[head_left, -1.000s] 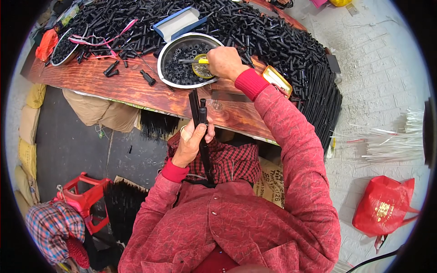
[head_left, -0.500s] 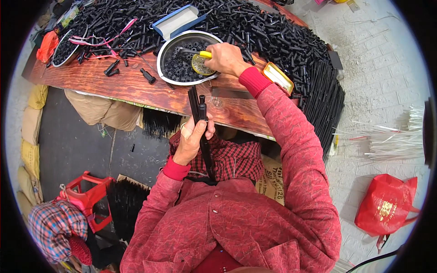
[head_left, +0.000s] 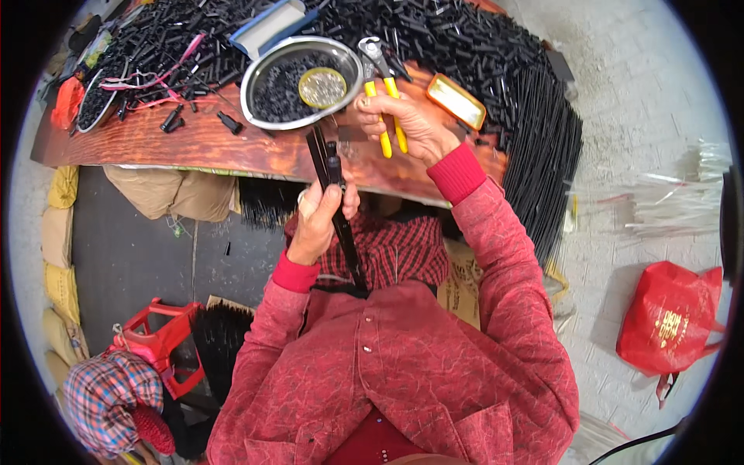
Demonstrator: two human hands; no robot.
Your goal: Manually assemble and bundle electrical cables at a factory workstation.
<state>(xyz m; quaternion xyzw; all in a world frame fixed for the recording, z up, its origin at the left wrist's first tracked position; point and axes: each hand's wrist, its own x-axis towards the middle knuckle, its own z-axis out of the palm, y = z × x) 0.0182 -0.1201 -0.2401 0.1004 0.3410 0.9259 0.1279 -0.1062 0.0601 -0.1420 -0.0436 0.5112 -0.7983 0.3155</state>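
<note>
My left hand [head_left: 316,221] is closed around a bundle of slim black rods [head_left: 346,246] with a black tubular plastic piece [head_left: 333,164] beside their upper ends. The bundle slants in front of my lap. Pliers with yellow handles [head_left: 397,128] are gripped in my right hand [head_left: 418,130] above the table edge, their metal head pointing away from me. Left of the pliers stands a metal bowl [head_left: 288,125] of small black parts. Inside it sits a round yellow-rimmed dish [head_left: 322,87] of tiny metal pieces.
Black plastic tubes [head_left: 457,50] are heaped along the back of the wooden table [head_left: 194,139]. A blue box [head_left: 271,29] lies behind the bowl, a yellow-edged tin [head_left: 456,102] to the right. Long black rods [head_left: 542,147] hang over the right end. A red stool [head_left: 159,345] stands lower left.
My right hand has drawn the pliers back from the dish in the bowl and turned them head-up, toward the right. The left hand still holds the rods.
</note>
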